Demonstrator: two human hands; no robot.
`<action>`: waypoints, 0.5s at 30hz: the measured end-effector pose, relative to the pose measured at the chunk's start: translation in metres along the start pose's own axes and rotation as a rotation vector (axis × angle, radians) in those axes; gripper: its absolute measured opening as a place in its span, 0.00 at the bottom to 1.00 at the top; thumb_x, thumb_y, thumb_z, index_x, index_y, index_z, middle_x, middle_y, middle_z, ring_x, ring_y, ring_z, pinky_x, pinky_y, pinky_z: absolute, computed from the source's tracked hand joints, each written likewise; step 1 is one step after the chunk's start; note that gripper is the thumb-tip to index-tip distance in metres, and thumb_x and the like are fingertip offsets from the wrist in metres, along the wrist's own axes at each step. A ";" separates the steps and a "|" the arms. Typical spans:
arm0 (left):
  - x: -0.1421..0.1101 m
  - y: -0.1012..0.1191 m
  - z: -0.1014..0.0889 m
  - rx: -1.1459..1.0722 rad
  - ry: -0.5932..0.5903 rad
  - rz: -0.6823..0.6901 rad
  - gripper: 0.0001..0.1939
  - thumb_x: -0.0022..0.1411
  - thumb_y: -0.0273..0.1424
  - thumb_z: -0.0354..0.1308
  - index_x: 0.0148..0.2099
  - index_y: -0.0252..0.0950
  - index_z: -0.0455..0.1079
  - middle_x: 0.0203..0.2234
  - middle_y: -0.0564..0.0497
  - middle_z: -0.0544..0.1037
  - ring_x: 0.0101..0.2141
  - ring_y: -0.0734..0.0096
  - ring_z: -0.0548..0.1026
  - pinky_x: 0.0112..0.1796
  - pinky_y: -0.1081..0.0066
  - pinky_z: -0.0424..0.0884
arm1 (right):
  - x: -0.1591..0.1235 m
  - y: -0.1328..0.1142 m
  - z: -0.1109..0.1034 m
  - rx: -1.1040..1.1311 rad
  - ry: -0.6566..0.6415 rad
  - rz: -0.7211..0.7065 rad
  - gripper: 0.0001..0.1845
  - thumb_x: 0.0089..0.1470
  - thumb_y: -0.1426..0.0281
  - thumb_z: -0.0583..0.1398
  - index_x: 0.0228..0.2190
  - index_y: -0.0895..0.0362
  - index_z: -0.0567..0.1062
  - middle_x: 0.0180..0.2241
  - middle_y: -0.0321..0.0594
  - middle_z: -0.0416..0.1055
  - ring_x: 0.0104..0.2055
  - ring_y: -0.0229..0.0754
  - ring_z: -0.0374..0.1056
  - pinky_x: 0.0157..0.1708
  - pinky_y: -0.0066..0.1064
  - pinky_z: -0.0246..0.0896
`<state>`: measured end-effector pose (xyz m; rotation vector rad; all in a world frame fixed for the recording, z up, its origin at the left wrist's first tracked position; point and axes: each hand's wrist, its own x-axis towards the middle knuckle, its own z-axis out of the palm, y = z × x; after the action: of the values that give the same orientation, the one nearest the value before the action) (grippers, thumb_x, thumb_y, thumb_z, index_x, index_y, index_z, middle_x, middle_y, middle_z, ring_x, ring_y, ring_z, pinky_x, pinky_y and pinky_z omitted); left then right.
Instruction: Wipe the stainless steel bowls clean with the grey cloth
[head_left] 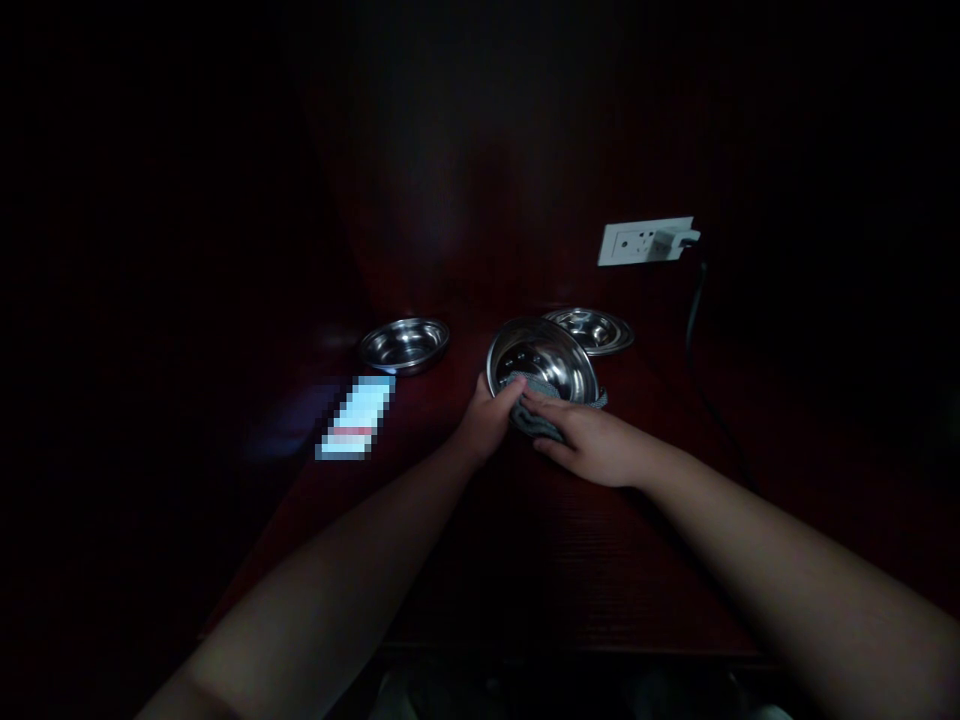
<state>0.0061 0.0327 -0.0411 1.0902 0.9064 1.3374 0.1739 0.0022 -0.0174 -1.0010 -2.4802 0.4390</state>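
A shiny metal bowl [551,352] is tilted toward me above the dark red table. My left hand [487,420] is closed on the bowl's near left edge, its thumb over the rim. A grey-green cloth [534,415] lies against the near rim and partly inside the bowl. My right hand [592,440] presses this cloth to the bowl with its fingers bent over it; the cloth hides part of the fingertips. Another bit of cloth shows at the bowl's right side.
On the left stands a second metal bowl [405,345], with a lit, pixelated screen [356,418] in front of it. Behind the held bowl lies a wide-rimmed metal dish [600,330]. A wall socket [645,242] has a plug and a black cable [694,320] hanging down to the table.
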 end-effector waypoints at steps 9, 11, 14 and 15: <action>0.001 -0.001 -0.001 0.007 -0.003 -0.006 0.28 0.54 0.41 0.63 0.55 0.38 0.64 0.47 0.43 0.76 0.48 0.57 0.74 0.54 0.55 0.65 | 0.002 -0.008 -0.009 0.030 -0.038 -0.002 0.24 0.60 0.70 0.52 0.57 0.60 0.66 0.62 0.48 0.58 0.65 0.50 0.54 0.64 0.49 0.49; 0.001 -0.001 -0.001 0.006 -0.004 -0.004 0.28 0.54 0.41 0.63 0.54 0.37 0.64 0.47 0.43 0.76 0.48 0.57 0.74 0.53 0.55 0.65 | 0.002 -0.009 -0.011 0.023 -0.048 0.001 0.24 0.61 0.70 0.52 0.57 0.60 0.67 0.63 0.49 0.57 0.64 0.50 0.54 0.64 0.49 0.50; 0.002 -0.002 -0.002 0.011 -0.012 -0.003 0.27 0.54 0.42 0.63 0.54 0.37 0.65 0.47 0.43 0.76 0.48 0.57 0.74 0.53 0.55 0.65 | 0.001 -0.010 -0.012 0.023 -0.053 -0.003 0.23 0.61 0.70 0.52 0.56 0.59 0.68 0.62 0.48 0.59 0.64 0.50 0.55 0.64 0.48 0.51; 0.002 -0.002 -0.002 0.015 -0.013 -0.003 0.27 0.54 0.42 0.62 0.54 0.38 0.64 0.47 0.44 0.76 0.48 0.57 0.74 0.53 0.55 0.65 | 0.001 -0.010 -0.012 0.025 -0.055 -0.011 0.22 0.61 0.69 0.52 0.56 0.58 0.68 0.62 0.47 0.60 0.64 0.50 0.56 0.63 0.47 0.52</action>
<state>0.0053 0.0347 -0.0435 1.1073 0.9096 1.3213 0.1732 -0.0025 -0.0022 -0.9780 -2.5209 0.4988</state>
